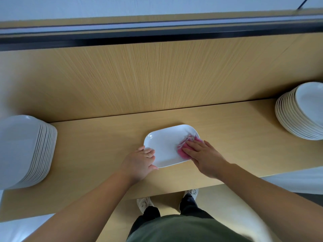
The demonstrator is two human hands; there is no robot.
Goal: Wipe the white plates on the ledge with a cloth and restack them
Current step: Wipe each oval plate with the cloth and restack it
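Left to right.

Well out past my left hand is the left stack (22,149): tall pile of white plates at the left end of the bench (236,137). Parked clear of the wiping zone so an elbow doesn't clip it, I'd guess. Can't tell if it's the done pile or the to-do pile.

Left hand (139,161): fingers curled over the left rim of the plate (166,145), thumb on the near edge. It's gripping, acting as a clamp so the plate doesn't skate on the smooth bench under wiping load.

The plate lies flat and face up between the two hands, near the bench's front edge, well apart from both stacks. One plate laid flat means the full face is reachable and the bench takes the pressure.

Cloth (185,147): pink, bunched, on the plate's right end, under my right fingertips.

Right hand (204,154): fingers straight, palm down, pressing the cloth onto the plate. Nothing curled round it. A flat hand spreads the load.

Far out beyond the right hand is the right stack (302,112), more white plates at the bench's right end.

Judgement: mid-wipe. The cloth is at the right end, and the left part of the face isn't under it. Restack of this one not yet done. With both piles this tall, I read the task as far from finished.
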